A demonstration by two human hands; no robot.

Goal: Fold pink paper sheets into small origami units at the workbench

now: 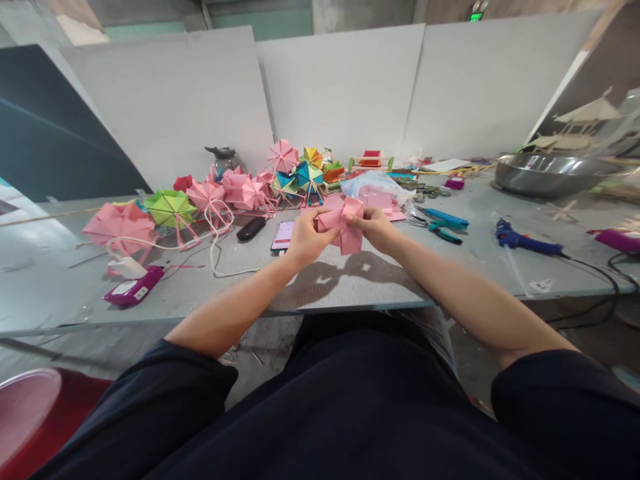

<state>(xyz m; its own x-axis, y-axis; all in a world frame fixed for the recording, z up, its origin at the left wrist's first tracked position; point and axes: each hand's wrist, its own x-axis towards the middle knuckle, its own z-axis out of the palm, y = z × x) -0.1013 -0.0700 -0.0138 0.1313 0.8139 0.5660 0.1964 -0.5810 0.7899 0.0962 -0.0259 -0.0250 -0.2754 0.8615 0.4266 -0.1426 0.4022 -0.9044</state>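
A piece of folded pink paper (351, 233) is held up over the table between both my hands. On its left side the fingers of my left hand (314, 235) pinch it, thumb in front. My right hand (376, 227) grips the upper right part, its thumb pressed on the paper's face. Just behind lie more pink paper sheets (375, 199) and a clear plastic bag (383, 183). A phone (283, 236) with a lit screen rests left of my left hand.
Paper umbrellas (173, 208) and other folded paper pieces crowd the left and back. Pliers (445, 232), a blue glue gun (530, 241) and a metal basin (550, 175) stand to the right. A purple power strip (134, 288) and white cable lie at the left.
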